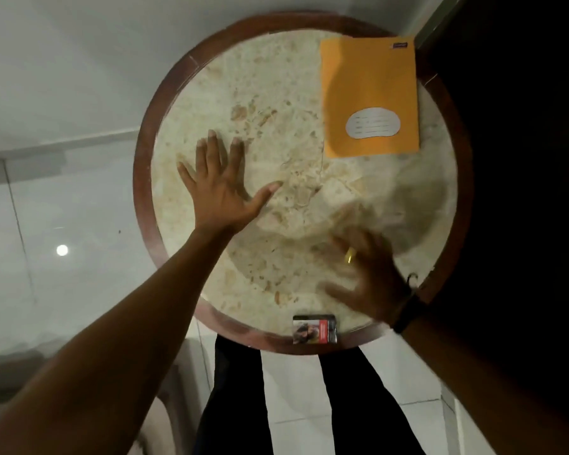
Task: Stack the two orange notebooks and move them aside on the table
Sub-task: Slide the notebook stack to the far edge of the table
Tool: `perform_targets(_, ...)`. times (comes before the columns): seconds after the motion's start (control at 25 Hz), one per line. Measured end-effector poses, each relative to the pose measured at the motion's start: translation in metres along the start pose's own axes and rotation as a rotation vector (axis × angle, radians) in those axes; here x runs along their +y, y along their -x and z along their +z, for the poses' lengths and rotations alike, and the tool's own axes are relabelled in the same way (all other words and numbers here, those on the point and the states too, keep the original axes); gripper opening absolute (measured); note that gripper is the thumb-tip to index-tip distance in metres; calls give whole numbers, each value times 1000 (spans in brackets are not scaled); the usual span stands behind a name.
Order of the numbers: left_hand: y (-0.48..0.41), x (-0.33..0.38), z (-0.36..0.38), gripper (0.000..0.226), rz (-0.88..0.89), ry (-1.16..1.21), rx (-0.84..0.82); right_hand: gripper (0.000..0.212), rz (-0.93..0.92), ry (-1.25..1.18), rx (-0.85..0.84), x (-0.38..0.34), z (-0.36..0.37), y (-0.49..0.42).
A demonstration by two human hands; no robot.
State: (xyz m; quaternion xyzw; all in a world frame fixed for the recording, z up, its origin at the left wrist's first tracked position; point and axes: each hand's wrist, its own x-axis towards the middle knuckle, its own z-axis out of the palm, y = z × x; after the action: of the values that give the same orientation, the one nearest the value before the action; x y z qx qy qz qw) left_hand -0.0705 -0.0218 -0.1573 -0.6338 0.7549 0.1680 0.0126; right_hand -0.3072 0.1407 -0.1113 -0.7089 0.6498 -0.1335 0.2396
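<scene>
An orange notebook (370,96) with a white label lies flat at the far right of the round table (145,178). I see only one orange cover; whether a second notebook lies under it I cannot tell. My left hand (220,185) rests flat on the marble top at the left of centre, fingers spread, holding nothing. My right hand (365,277) is blurred near the table's front right, fingers apart and empty, with a ring on one finger and a dark band on the wrist. Both hands are well apart from the notebook.
A small red and white pack (314,329) sits at the table's near edge. The table has a dark wooden rim and a beige marble top. White floor tiles lie around it. My dark trouser legs (237,399) show below the table. A dark area fills the right side.
</scene>
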Motion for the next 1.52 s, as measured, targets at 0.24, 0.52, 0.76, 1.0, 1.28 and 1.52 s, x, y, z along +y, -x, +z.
perform_targets(0.24,13,-32,10,117,-6,-22,-75,71,-36,63,-280,-24,38,81)
perform_targets(0.52,12,-34,15,120,-7,-11,-52,37,-31,141,-219,-37,45,61)
perform_targets(0.76,11,-35,17,120,19,-4,-20,32,320,-15,217,-55,20,-78)
perform_targets(1.0,11,-36,23,119,13,-42,5,46,789,-238,358,-63,3,-277)
perform_targets(1.28,12,-39,24,117,23,-61,8,45,879,-90,437,-56,15,-317)
perform_targets(1.52,12,-37,21,117,27,-77,-8,48,844,-46,386,-59,14,-303)
